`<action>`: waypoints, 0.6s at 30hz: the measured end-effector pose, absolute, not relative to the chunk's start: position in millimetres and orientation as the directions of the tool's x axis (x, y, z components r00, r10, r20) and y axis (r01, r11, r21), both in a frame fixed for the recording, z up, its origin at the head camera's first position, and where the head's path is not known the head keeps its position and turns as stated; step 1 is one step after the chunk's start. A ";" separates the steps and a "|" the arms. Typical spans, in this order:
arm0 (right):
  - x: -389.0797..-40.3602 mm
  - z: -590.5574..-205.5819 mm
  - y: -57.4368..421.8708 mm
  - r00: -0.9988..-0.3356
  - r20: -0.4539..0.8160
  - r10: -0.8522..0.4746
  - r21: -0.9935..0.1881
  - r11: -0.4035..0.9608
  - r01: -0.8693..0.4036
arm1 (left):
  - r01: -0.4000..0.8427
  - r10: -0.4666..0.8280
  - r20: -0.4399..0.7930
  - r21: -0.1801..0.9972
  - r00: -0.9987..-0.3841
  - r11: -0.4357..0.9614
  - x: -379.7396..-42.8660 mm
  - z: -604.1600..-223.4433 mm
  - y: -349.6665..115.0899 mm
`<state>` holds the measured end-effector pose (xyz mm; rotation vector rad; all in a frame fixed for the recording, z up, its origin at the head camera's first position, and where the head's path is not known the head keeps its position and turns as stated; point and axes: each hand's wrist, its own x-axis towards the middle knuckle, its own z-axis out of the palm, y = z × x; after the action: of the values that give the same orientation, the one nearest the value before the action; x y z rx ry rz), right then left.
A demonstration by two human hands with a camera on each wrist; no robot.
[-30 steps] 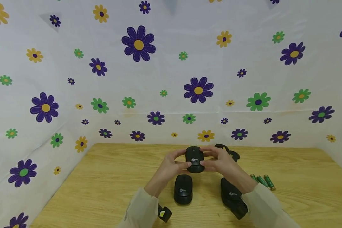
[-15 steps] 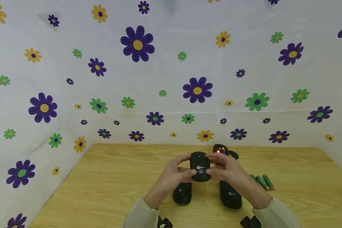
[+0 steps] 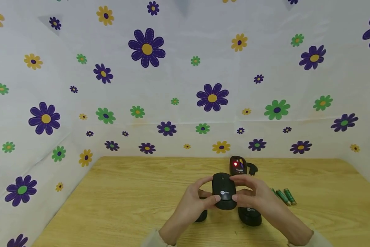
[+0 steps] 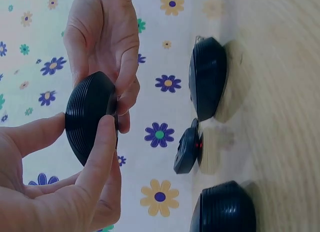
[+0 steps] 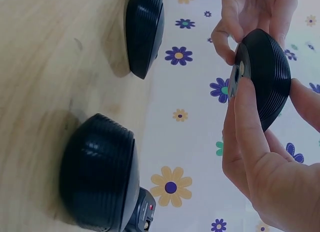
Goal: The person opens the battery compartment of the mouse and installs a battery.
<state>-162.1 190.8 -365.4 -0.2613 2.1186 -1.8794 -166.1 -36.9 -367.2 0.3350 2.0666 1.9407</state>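
A black computer mouse is held up above the table, its logo side toward the head camera. My left hand pinches its left side between thumb and fingers. On the opposite side my right hand pinches it the same way. Ridged sides of this mouse show in the left wrist view. The right wrist view catches part of the underside of the mouse, with a fingertip against it. Below the hands stand two more black mice, the left mouse mostly hidden and the right mouse partly covered.
Near the back of the wooden table lies an opened mouse with a glowing red light. A black curved cover piece lies beside it. Several green batteries lie to the right. A flower-printed cloth hangs behind.
Both hands have brought the held mouse lower, nearer and slightly right. The opened mouse's red light has come into view. Small black pieces near the sleeves are out of sight now.
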 end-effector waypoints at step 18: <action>-148.6 -369.7 201.7 -0.932 -0.098 -0.349 -0.993 0.096 0.068 | 0.005 0.341 -0.029 0.995 -0.940 0.098 -149.3 -369.5 -31.7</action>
<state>-148.6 201.7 -369.7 -0.2779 2.0707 -1.9033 -149.3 -31.7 -369.5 0.3452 2.1246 1.9236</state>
